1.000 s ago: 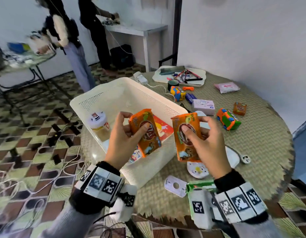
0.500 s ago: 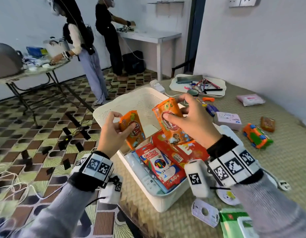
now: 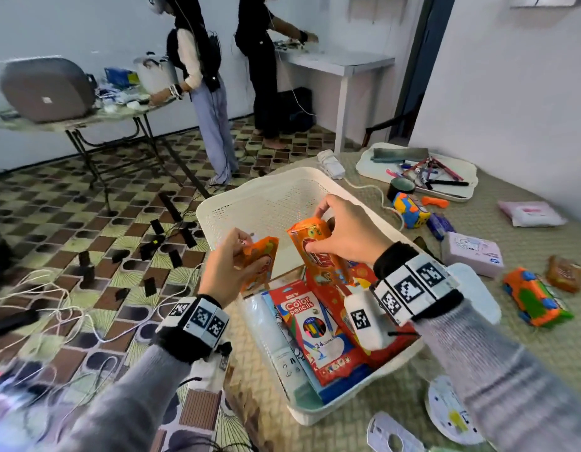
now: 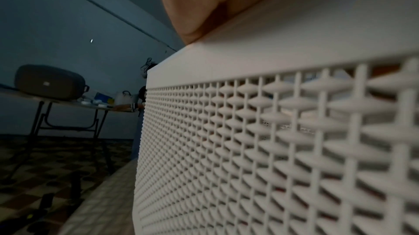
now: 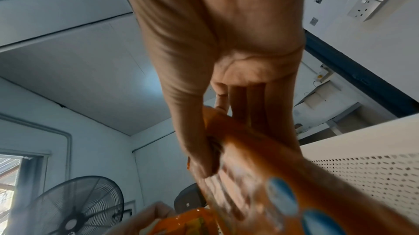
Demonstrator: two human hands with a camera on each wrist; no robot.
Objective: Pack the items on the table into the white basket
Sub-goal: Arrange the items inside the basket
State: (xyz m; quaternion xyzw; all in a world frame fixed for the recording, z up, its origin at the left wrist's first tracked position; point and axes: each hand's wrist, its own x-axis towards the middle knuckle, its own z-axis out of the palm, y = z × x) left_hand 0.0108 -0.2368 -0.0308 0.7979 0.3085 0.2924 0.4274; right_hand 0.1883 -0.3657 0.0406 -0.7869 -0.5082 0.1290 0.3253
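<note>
The white basket stands on the round woven table, with a coloured-pencil box and other flat packs lying in its near half. My left hand pinches an orange snack packet above the basket's left wall. My right hand grips a second orange packet by its top, tilted, over the basket's middle. In the right wrist view my right hand's fingers curl round that orange packet. The left wrist view shows the basket wall very close and the heel of my left hand.
On the table to the right lie a pink box, an orange toy car, a brown packet, a colourful cube, a pink pouch and a white tray of tools. Two people stand at tables behind.
Both hands have carried the two orange packets from in front of the basket to over it, and lowered them toward its inside. The head view has swung left.
</note>
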